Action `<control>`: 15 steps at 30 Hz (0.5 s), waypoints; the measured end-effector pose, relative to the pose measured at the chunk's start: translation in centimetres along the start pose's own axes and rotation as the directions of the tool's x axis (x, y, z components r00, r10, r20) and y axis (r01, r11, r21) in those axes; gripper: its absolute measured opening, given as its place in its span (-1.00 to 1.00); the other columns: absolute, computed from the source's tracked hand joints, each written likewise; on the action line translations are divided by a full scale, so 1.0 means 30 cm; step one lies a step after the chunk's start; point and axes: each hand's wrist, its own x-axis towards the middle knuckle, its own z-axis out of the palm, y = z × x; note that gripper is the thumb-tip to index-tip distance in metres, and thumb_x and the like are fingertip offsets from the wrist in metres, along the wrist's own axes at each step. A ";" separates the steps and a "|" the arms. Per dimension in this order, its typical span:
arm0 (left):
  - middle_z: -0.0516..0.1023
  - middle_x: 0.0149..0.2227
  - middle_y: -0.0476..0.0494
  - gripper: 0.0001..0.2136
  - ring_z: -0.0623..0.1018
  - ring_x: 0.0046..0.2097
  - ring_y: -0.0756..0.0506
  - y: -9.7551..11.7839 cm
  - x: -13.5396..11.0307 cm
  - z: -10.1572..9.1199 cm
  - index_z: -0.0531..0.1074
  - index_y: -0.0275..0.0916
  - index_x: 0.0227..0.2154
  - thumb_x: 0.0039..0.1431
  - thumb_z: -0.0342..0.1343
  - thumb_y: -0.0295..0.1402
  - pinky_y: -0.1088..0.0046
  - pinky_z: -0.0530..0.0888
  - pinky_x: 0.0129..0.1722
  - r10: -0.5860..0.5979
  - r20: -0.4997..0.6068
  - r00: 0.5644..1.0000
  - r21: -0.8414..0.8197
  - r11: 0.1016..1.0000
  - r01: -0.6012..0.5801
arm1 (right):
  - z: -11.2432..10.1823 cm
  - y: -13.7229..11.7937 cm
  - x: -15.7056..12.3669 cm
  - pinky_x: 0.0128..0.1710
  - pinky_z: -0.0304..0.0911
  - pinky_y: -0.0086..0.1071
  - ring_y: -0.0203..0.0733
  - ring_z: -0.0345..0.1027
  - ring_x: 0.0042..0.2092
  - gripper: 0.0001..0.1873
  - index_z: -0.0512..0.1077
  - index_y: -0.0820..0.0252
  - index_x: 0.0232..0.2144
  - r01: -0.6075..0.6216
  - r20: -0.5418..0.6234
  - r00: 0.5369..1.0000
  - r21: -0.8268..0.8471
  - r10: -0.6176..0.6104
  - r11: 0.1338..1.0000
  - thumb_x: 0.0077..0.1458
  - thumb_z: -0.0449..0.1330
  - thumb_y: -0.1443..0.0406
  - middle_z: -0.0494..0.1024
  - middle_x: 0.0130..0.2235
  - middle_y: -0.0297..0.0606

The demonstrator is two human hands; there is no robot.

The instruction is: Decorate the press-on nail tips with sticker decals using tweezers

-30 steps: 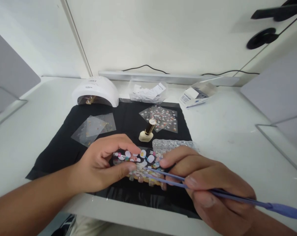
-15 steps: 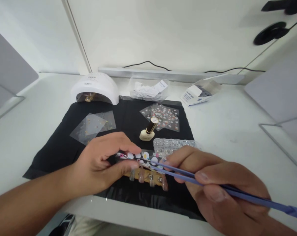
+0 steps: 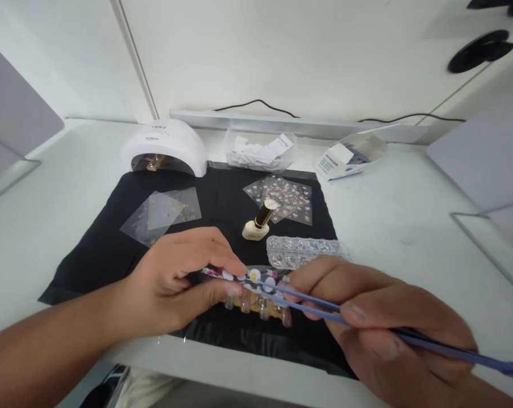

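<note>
My left hand (image 3: 179,280) pinches a clear sticker sheet (image 3: 256,278) with small coloured shapes, held tilted just above a yellow holder with false nail tips (image 3: 259,305). My right hand (image 3: 379,328) grips purple tweezers (image 3: 324,309), whose tips reach the sheet near its middle. Both hands hover over the near edge of a black mat (image 3: 222,209).
On the mat lie two more sticker sheets (image 3: 162,212) (image 3: 284,195), a gold-capped polish bottle on its side (image 3: 258,221) and a clear rhinestone case (image 3: 305,249). Behind stand a white nail lamp (image 3: 165,150), a clear tub of wipes (image 3: 260,150) and a blue-white box (image 3: 345,158).
The sticker sheet has tilted flatter toward edge-on in my left hand. The tweezers' tips have shifted slightly up along the sheet. The view has tipped a little downward.
</note>
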 end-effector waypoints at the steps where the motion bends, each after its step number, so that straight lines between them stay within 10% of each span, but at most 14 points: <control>1: 0.61 -0.34 -0.13 -0.88 0.56 -0.33 -0.01 0.001 0.000 -0.001 0.54 -0.27 -0.22 0.20 0.24 -0.54 0.51 0.53 -0.34 0.002 0.003 1.000 -0.002 1.000 -0.002 | 0.000 0.000 -0.001 -0.35 0.55 -0.07 -0.06 0.48 -0.35 -0.71 0.53 0.13 -0.03 -0.001 -0.003 1.000 -0.002 0.001 1.000 0.25 0.12 0.34 0.54 -0.39 -0.15; 15: 0.61 -0.33 -0.13 -0.86 0.54 -0.32 0.00 0.002 0.000 -0.003 0.51 -0.28 -0.20 0.20 0.23 -0.57 0.53 0.51 -0.34 0.006 0.037 0.999 -0.020 1.000 -0.005 | -0.006 -0.006 0.007 -0.34 0.55 -0.09 -0.07 0.51 -0.36 -0.72 0.53 0.11 -0.02 0.000 0.028 1.000 -0.022 0.001 1.000 0.27 0.12 0.31 0.58 -0.42 -0.17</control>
